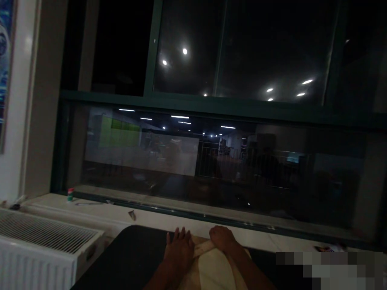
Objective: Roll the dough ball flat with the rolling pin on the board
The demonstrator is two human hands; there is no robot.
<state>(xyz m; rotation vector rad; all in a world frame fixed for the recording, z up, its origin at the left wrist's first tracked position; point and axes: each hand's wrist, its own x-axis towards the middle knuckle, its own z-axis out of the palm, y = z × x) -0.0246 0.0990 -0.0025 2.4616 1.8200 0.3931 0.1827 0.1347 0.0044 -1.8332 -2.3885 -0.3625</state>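
At the bottom middle, my left hand [179, 250] lies flat with its fingers spread, at the left edge of a light brown flat piece [193, 278]. My right hand [223, 238] is closed around the far end of a narrow pale strip [203, 248], which slants from beside my left hand up to my right fist. Under and in front of the strip is a cream-coloured flat piece with a rounded outline [216, 270]. The dim light hides what these pieces are made of. All of it rests on a dark table [130, 257].
Behind the table runs a pale window sill [172, 220] below a large dark window with green frames [193, 105]. A small red and green container [70, 195] and a small crumpled scrap [132, 215] are on the sill. A white radiator [45, 249] stands at left.
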